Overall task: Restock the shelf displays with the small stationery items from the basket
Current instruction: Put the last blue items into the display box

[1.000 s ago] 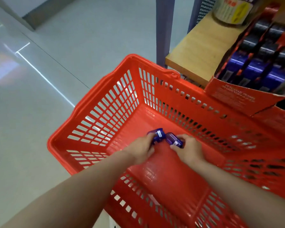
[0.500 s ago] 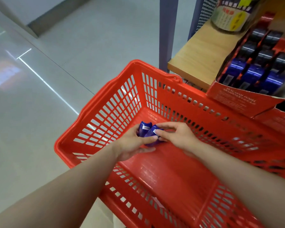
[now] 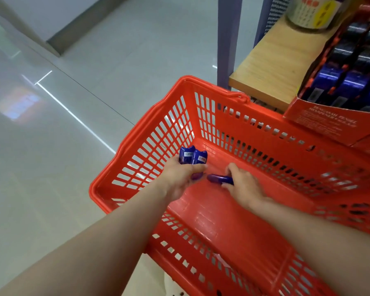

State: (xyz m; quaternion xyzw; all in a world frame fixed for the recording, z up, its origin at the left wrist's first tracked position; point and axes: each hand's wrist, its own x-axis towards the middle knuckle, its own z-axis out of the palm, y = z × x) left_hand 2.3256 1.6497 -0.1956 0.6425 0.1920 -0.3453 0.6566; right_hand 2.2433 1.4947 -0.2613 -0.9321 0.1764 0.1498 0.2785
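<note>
Both my hands are inside an orange plastic basket (image 3: 203, 116). My left hand (image 3: 178, 178) grips two small blue stationery items (image 3: 192, 155) upright, their labelled ends sticking up above my fingers. To its right, my right hand (image 3: 241, 184) holds a third blue item (image 3: 220, 179) lying sideways just above the basket floor. An orange display box (image 3: 320, 122) with rows of the same blue and dark items stands on the wooden shelf (image 3: 271, 67) at the upper right.
A purple shelf upright (image 3: 228, 39) rises behind the basket's far corner. A round tub (image 3: 310, 11) with a printed label stands at the back of the shelf. Glossy grey floor (image 3: 73, 103) stretches to the left.
My hands, together over the blue items before, have parted. The left now holds two items raised upright, and the right has moved right with a third item.
</note>
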